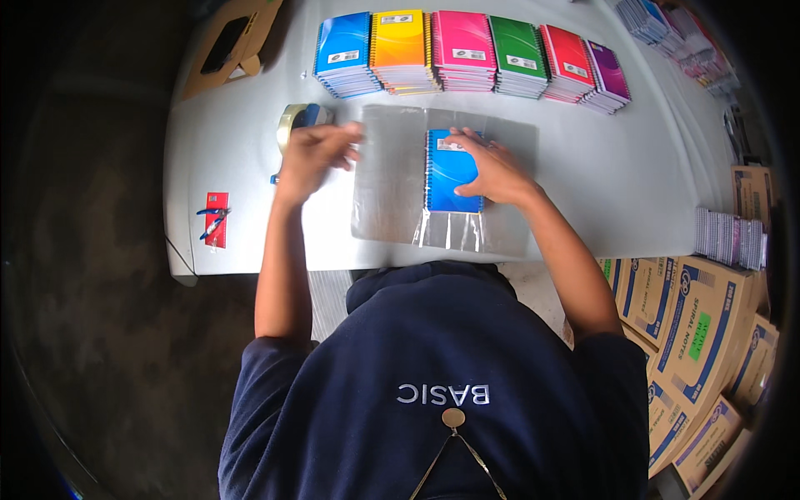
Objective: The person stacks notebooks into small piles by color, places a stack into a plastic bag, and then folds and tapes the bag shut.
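Note:
A blue spiral notebook [446, 179] lies on a sheet of clear plastic film [387, 183] in front of me. My right hand [497, 171] rests across its right side, thumb on the cover and the spread fingers near the top edge. Whether more notebooks lie under it, I cannot tell. My left hand [317, 158] is raised left of the film, its fingers curled and smeared by motion; nothing clear shows in them. Just beyond that hand, partly hidden by it, is a tape dispenser [290, 125] with a roll of tape.
Stacked spiral notebooks [462, 50] in several colours line the far side of the white table [642, 183]. At left lie blue-handled pliers [214, 223] on a red item. A cardboard piece with a dark object [227, 46] sits far left. Cartons [692, 333] stand at right.

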`<control>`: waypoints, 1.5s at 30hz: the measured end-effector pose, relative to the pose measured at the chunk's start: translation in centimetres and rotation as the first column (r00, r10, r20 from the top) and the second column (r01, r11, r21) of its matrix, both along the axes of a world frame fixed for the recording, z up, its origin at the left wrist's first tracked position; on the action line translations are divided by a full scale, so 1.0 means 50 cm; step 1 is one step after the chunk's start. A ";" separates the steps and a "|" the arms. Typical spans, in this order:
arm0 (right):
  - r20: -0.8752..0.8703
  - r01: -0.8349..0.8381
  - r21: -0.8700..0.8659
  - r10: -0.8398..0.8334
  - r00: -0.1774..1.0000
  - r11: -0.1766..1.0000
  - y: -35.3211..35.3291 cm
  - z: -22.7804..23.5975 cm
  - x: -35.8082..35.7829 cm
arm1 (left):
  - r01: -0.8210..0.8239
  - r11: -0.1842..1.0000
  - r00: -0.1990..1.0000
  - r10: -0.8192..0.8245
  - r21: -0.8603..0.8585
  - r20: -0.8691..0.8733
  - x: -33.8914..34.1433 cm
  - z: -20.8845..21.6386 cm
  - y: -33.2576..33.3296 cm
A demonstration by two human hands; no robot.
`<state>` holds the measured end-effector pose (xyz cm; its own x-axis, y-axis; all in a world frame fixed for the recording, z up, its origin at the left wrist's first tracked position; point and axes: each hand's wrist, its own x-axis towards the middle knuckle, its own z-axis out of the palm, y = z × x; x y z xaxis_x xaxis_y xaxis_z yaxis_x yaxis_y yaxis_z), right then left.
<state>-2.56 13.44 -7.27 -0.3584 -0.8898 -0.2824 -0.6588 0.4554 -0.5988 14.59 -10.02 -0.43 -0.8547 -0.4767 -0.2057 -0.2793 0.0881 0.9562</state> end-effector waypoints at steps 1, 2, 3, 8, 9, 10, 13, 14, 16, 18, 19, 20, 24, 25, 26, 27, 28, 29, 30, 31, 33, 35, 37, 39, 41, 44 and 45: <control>-0.013 -0.014 -0.029 0.013 1.000 0.999 -0.006 0.003 -0.005 | 0.169 0.984 0.983 -0.172 0.047 0.067 -0.053 -0.008 0.048; -0.008 -0.016 -0.042 0.016 1.000 0.999 -0.011 0.005 -0.008 | 0.288 0.958 0.939 -0.286 0.021 0.189 -0.107 -0.035 0.083; 0.003 -0.007 -0.055 0.007 1.000 0.998 -0.009 -0.001 -0.011 | 0.413 0.911 0.862 -0.396 0.015 0.315 -0.156 -0.060 0.108; -0.015 0.022 -0.071 -0.023 1.000 0.997 0.003 -0.030 -0.016 | 0.816 0.481 0.465 -0.216 -0.321 0.858 -0.244 -0.050 0.132; -0.033 0.030 -0.082 -0.033 0.999 0.996 0.006 -0.039 -0.017 | 0.878 0.348 0.403 -0.166 -0.329 0.900 -0.239 -0.039 0.112; 0.066 0.010 -0.025 -0.008 0.998 1.000 0.003 -0.021 -0.021 | 0.853 0.346 0.466 -0.166 -0.391 0.869 -0.221 -0.044 0.081; -0.106 0.150 -0.281 -0.186 0.977 0.948 0.004 -0.026 0.005 | 0.545 0.623 0.796 -0.175 -0.562 0.579 -0.131 -0.164 0.005; -0.059 0.230 -0.220 -0.249 0.967 0.948 0.005 -0.046 0.009 | 0.426 0.708 0.877 -0.172 -0.562 0.449 -0.117 -0.196 0.015; 0.014 0.393 -0.077 -0.394 0.919 0.916 0.020 -0.125 0.012 | 0.461 0.824 0.815 -0.249 -0.328 0.523 -0.111 -0.206 0.126; 0.072 0.507 -0.061 -0.503 0.861 0.859 0.023 -0.169 0.036 | 0.230 0.963 0.945 -0.186 -0.139 0.269 -0.110 -0.211 0.190; 0.366 0.550 -0.288 -0.441 0.820 0.784 0.021 -0.158 0.046 | 0.099 0.981 0.992 -0.111 0.167 0.064 -0.109 -0.181 0.213; 0.609 0.611 -0.467 -0.269 0.747 0.639 0.012 -0.126 0.055 | 0.058 0.987 0.997 -0.050 0.151 -0.059 -0.106 -0.158 0.224; 0.661 0.639 -0.694 -0.060 0.748 0.332 -0.015 -0.039 0.062 | -0.076 0.996 0.928 0.052 -0.050 -0.368 -0.101 -0.142 0.250; 0.657 0.638 -0.692 -0.073 0.751 0.338 -0.018 -0.036 0.059 | -0.104 0.984 0.913 0.037 -0.145 -0.405 -0.101 -0.149 0.251; 0.653 0.678 -0.674 -0.191 0.733 0.294 -0.028 -0.034 0.064 | -0.143 0.979 0.901 0.067 -0.146 -0.429 -0.099 -0.159 0.253; 0.629 0.668 -0.684 -0.226 0.744 0.292 -0.032 -0.040 0.066 | -0.191 0.960 0.900 0.088 -0.205 -0.426 -0.098 -0.163 0.257; 0.604 0.658 -0.695 -0.261 0.753 0.291 -0.035 -0.046 0.067 | -0.237 0.935 0.899 0.108 -0.263 -0.424 -0.093 -0.167 0.262; 0.577 0.647 -0.705 -0.296 0.761 0.291 -0.038 -0.052 0.067 | -0.281 0.905 0.896 0.128 -0.320 -0.424 -0.089 -0.170 0.268; 0.626 0.690 -0.674 -0.291 0.723 0.265 -0.039 -0.032 0.075 | -0.331 0.839 0.894 0.133 -0.431 -0.427 -0.085 -0.162 0.273; 0.633 0.698 -0.666 -0.297 0.715 0.263 -0.040 -0.039 0.075 | -0.301 0.739 0.926 0.076 -0.602 -0.370 -0.080 -0.155 0.278; 0.645 0.714 -0.652 -0.308 0.699 0.256 -0.043 -0.047 0.076 | -0.199 0.456 0.975 -0.002 -0.867 -0.224 -0.070 -0.141 0.287; 0.639 0.722 -0.619 -0.336 0.692 0.310 -0.037 -0.043 0.075 | -0.109 0.441 0.988 -0.051 -0.891 -0.146 -0.075 -0.127 0.290; 0.422 0.643 -0.649 -0.512 0.749 0.406 -0.027 -0.032 0.077 | -0.011 0.390 0.993 -0.103 -0.921 -0.056 -0.080 -0.099 0.292; -0.089 0.487 -0.656 -0.700 0.708 0.576 -0.004 -0.023 0.091 | 0.058 0.402 0.987 -0.161 -0.914 -0.009 -0.077 -0.101 0.287; -0.163 0.353 -0.659 -0.585 0.795 0.664 0.015 -0.017 0.111 | 0.042 0.522 0.980 -0.189 -0.852 -0.068 -0.075 -0.088 0.288; -0.363 0.108 -0.676 -0.457 0.812 0.729 0.025 -0.031 0.133 | 0.179 0.685 0.968 -0.250 -0.706 0.003 -0.078 -0.073 0.267; -0.398 0.080 -0.661 -0.439 0.805 0.746 0.026 -0.028 0.132 | 0.201 0.730 0.964 -0.266 -0.653 -0.001 -0.078 -0.062 0.258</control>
<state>4.03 14.75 -8.65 -0.5260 -0.6477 0.5512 -0.8457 0.3296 -0.4196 10.68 2.88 -3.51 -0.9556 -0.2497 0.1566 -0.0843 0.7408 0.6665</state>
